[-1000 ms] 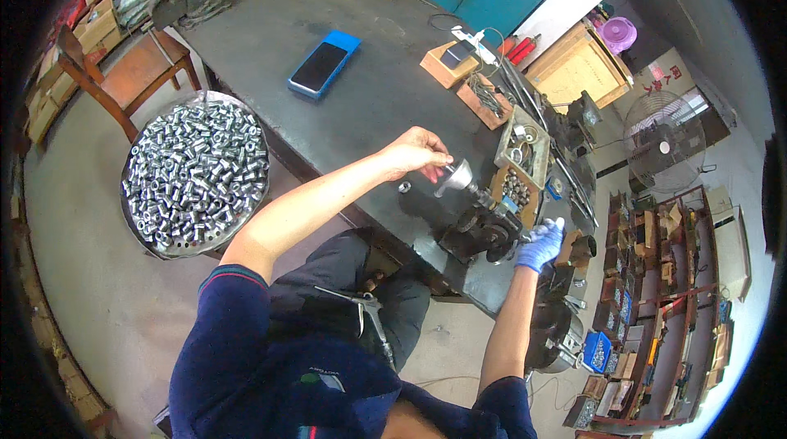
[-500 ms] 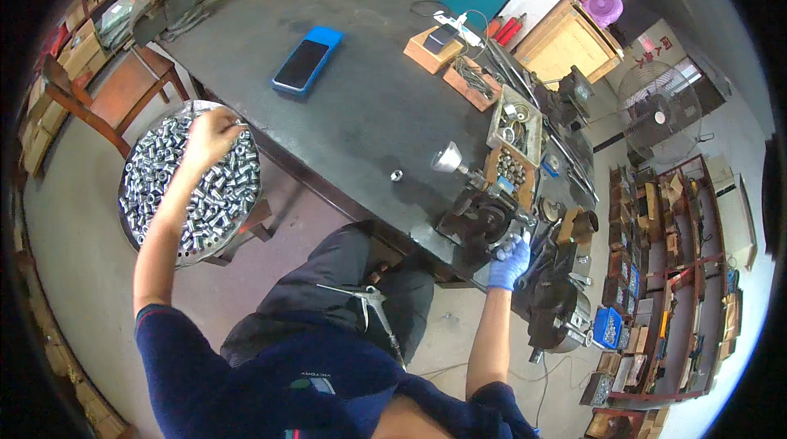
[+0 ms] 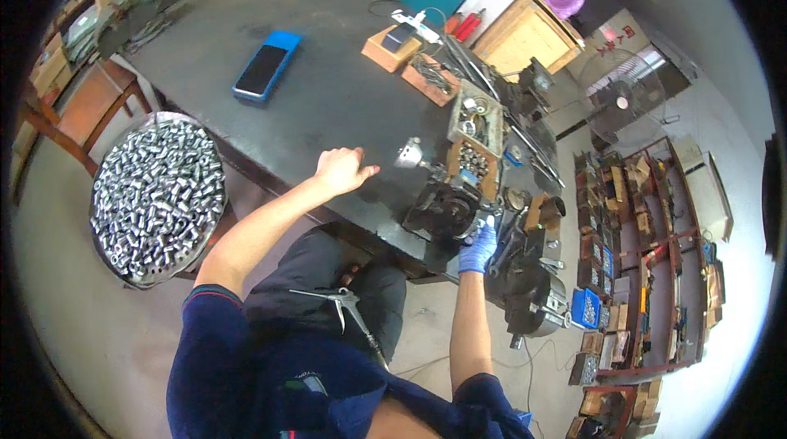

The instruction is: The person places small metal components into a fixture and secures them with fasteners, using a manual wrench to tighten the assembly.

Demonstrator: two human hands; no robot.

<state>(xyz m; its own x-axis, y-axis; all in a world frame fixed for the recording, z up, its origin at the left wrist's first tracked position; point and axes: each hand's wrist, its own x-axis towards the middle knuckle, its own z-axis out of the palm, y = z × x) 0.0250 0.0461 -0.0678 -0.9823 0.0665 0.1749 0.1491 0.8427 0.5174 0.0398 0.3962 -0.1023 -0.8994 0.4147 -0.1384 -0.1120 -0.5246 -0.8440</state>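
My left hand, bare, is above the dark tabletop near its front edge, the thumb stretched out away from the curled fingers. Nothing shows between thumb and fingers; the spot under the hand is hidden. My right hand, in a blue glove, is closed at the side of a dark metal clamping fixture on the table. What its fingers grip is too small to make out. To the left, a round tray is heaped with short silver metal fittings. An air blow gun lies across my lap.
A blue-cased handheld device lies on the table. Beyond the fixture stand a box of small metal parts, a tray of rings and a silver cone-shaped piece. A bench vise is at the right, and a wooden chair at the left.
My left hand has moved right from over the tray to above the table, where a small fitting lay in sight before. The gloved right hand stays at the fixture. The view has shifted slightly.
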